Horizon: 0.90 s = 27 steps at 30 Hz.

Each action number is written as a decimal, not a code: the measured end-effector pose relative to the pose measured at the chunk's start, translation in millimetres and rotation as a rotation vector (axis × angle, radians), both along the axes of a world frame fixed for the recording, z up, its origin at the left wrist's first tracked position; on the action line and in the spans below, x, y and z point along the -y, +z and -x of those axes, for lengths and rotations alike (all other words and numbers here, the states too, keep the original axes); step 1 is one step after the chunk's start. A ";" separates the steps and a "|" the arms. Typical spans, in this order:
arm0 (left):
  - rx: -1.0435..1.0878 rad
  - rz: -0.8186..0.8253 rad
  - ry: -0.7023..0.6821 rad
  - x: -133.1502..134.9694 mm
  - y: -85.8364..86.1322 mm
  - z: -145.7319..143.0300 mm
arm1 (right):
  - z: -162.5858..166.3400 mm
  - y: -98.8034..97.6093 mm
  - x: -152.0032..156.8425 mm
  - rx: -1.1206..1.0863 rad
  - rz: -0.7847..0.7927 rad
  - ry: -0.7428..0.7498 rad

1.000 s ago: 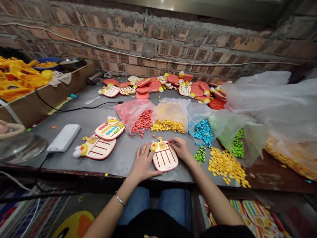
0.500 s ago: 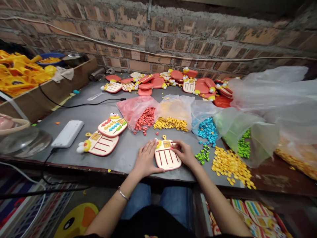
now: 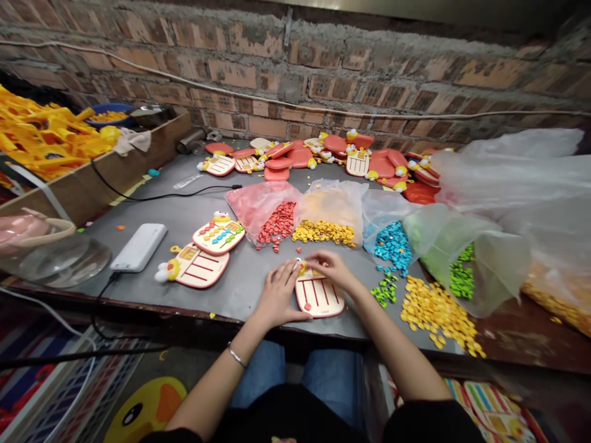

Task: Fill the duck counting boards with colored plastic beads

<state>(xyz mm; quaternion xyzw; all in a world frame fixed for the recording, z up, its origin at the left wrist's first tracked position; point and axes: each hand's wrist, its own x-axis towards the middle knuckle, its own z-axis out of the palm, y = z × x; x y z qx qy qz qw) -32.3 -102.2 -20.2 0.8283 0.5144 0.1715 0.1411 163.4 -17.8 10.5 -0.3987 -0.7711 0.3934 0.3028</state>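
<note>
Near the front edge of the surface [image 3: 221, 301], left hand [image 3: 278, 296] lies open, fingers spread, against a red-rimmed abacus board [image 3: 319, 298]. Right hand [image 3: 331, 269] curls over the board's top end; any hold unclear. Red beads [image 3: 276, 223] and yellow beads [image 3: 323, 232] lie just beyond.

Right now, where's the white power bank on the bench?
In the head view, the white power bank lies on the grey worktop, left of the person's left hand, between the clear glass bowl and the duck-shaped board.

Smooth glossy plastic toy board [image 3: 318, 298], thin sheer plastic bags [image 3: 332, 200], matt grey tabletop [image 3: 221, 289], rough brick wall [image 3: 295, 67].
</note>
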 end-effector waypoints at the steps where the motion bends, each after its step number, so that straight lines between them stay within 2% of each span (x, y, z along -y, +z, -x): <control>1: 0.001 -0.008 -0.005 0.2 0.0 0.2 | 6.3 -0.9 -11.8 0.046 -0.063 -0.096; 3: 0.000 -0.018 -0.011 0.6 0.1 0.8 | 23.7 -4.8 -34.1 0.252 -0.176 -0.193; 6: -0.002 -0.028 -0.011 0.7 0.1 1.8 | 46.6 -10.5 -53.6 0.504 -0.230 -0.141; 8: -0.006 -0.035 -0.014 0.6 0.1 1.9 | 49.1 -10.8 -53.3 0.455 -0.236 -0.116; 10: -0.015 -0.042 -0.019 0.6 0.5 1.5 | 37.6 -7.9 -43.1 0.270 -0.236 -0.111; 13: -0.032 -0.049 -0.016 1.0 1.4 0.5 | 2.2 -0.9 -16.5 0.023 -0.219 -0.135; 15: -0.037 -0.050 -0.016 1.4 1.6 0.2 | -22.2 2.4 1.3 -0.012 -0.218 -0.178; 18: -0.035 -0.052 -0.022 1.6 1.0 0.3 | -42.1 0.8 16.9 0.108 -0.237 -0.179; 23: -0.036 -0.065 -0.027 1.3 1.2 -0.1 | -35.0 -13.9 15.6 0.445 -0.384 -0.182; 27: -0.048 -0.051 -0.012 1.4 3.8 -1.5 | -38.8 -18.0 19.5 0.485 -0.441 -0.140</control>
